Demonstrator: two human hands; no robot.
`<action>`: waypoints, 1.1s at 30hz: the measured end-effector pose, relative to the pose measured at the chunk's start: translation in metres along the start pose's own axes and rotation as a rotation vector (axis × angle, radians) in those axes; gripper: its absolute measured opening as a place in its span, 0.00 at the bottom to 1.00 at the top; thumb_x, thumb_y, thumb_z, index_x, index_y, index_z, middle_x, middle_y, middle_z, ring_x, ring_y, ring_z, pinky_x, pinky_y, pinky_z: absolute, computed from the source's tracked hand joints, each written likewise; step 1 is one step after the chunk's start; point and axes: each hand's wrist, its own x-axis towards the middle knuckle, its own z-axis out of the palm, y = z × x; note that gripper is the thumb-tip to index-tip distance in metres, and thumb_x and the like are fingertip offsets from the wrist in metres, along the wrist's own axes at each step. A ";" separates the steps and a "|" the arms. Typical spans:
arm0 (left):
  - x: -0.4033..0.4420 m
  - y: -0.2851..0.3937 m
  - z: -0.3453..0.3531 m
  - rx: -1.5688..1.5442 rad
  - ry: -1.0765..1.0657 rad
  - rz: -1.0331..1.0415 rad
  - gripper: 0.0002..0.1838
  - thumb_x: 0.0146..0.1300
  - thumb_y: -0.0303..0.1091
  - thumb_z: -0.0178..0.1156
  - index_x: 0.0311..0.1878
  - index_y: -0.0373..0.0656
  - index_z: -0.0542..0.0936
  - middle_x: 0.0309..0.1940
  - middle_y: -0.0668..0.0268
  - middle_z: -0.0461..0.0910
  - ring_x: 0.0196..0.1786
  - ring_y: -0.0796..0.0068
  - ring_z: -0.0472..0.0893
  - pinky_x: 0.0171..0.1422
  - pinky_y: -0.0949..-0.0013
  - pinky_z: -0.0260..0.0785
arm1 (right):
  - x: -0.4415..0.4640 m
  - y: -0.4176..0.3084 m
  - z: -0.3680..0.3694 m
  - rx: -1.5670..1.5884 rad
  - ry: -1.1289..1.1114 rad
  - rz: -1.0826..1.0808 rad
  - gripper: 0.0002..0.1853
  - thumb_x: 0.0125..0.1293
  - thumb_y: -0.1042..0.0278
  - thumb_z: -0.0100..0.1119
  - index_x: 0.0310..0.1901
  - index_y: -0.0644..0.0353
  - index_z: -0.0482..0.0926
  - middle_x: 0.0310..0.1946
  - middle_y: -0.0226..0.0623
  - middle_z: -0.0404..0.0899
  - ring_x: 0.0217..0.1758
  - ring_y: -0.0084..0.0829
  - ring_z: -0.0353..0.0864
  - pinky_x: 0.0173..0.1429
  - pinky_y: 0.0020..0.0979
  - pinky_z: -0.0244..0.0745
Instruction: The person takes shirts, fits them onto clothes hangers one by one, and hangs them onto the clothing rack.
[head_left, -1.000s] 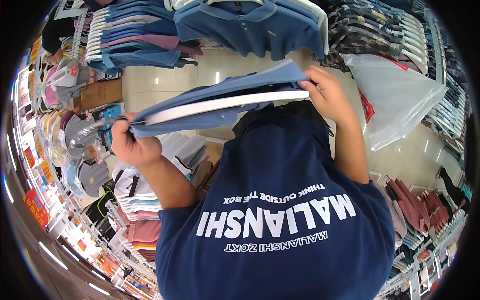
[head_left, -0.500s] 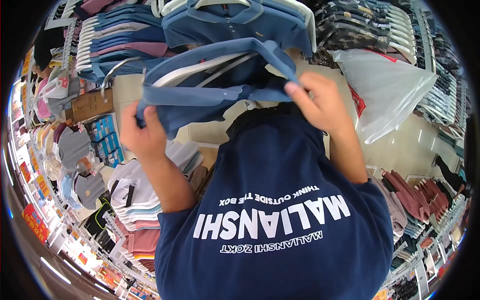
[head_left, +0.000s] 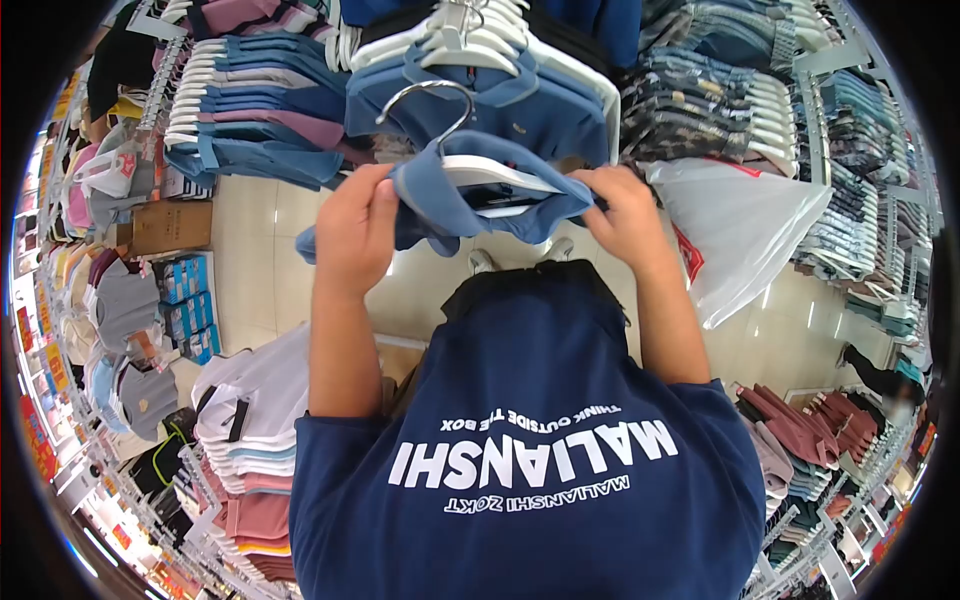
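Observation:
A blue polo shirt [head_left: 432,192] is held up in front of my chest on a white hanger [head_left: 500,174]. The hanger's metal hook [head_left: 430,86] rises above the collar, toward the rack. My left hand [head_left: 355,230] is closed on the shirt's left side by the collar, thumb on top. On the other side, my right hand [head_left: 622,218] pinches the collar's right end. Between the hands the neck opening shows part of the hanger inside. Just beyond hang similar blue polo shirts [head_left: 560,120] on white hangers. The lower part of the held shirt is mostly hidden.
A white plastic bag [head_left: 745,235] hangs at the right beside racks of patterned clothes [head_left: 695,110]. Folded-over shirts on hangers [head_left: 265,95] fill the left rack. A cardboard box [head_left: 172,226] and blue packages [head_left: 188,300] stand on the left. Tiled floor [head_left: 270,265] lies below.
The hanger hook has swung from the far left to upright near the middle. My hands have come closer together, and the collar opening is narrower. The view has shifted too.

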 end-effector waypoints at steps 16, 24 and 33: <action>0.026 -0.127 0.004 0.277 0.089 0.017 0.13 0.71 0.39 0.57 0.43 0.39 0.83 0.37 0.55 0.83 0.43 0.50 0.80 0.50 0.55 0.72 | 0.069 0.013 0.028 0.066 0.047 0.306 0.15 0.61 0.62 0.71 0.45 0.62 0.87 0.35 0.44 0.87 0.32 0.34 0.86 0.41 0.30 0.78; 0.034 -0.135 0.023 0.414 0.102 0.073 0.23 0.65 0.48 0.64 0.63 0.59 0.80 0.51 0.62 0.80 0.56 0.54 0.76 0.63 0.50 0.66 | 0.083 0.040 0.075 0.121 0.022 0.258 0.16 0.61 0.63 0.72 0.47 0.63 0.86 0.40 0.41 0.88 0.38 0.31 0.86 0.44 0.30 0.79; 0.032 -0.178 0.049 0.586 0.165 0.133 0.38 0.60 0.49 0.67 0.74 0.53 0.69 0.77 0.49 0.55 0.75 0.37 0.58 0.75 0.39 0.52 | 0.020 0.072 0.083 -0.409 0.266 0.249 0.26 0.58 0.61 0.71 0.57 0.59 0.81 0.53 0.44 0.83 0.59 0.48 0.77 0.66 0.45 0.68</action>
